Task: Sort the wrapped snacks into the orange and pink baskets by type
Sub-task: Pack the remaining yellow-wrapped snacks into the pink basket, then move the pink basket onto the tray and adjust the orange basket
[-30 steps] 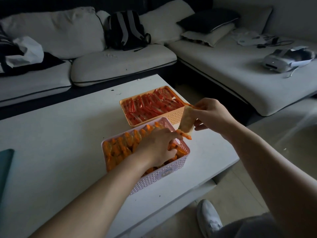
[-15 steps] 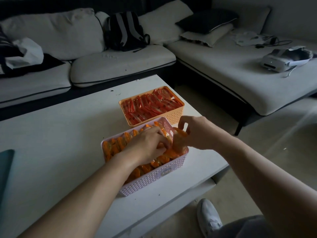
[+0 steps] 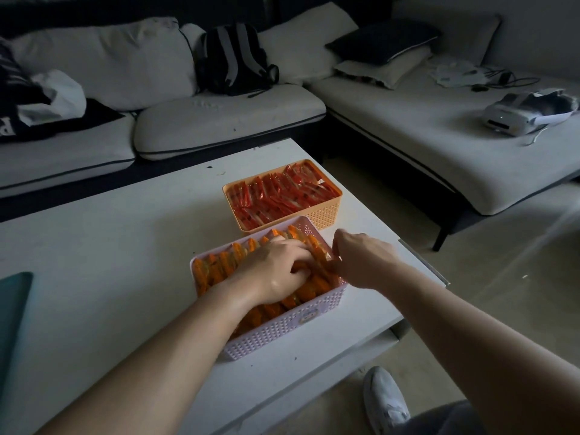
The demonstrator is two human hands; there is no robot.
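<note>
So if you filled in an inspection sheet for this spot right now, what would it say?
Surface: white table, baskets near its right end.
Job's things: pink basket full of orange snacks; orange basket behind it full of red snacks.
Clutter: teal item at the table's left edge.
Hands: left hand in the pink basket, right hand at its right rim, fingers among snacks; grip unclear.
Cables: dark cables on the right sofa.
Surroundings: backpack, white device; dim room.

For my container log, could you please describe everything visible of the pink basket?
The pink basket is rectangular, plastic-looking, with perforated lattice walls and a label on its near side. It stands upright on the white table, nearer than the orange basket, packed with orange-wrapped snacks. The left hand lies on them; the right hand is at its right rim.
</note>
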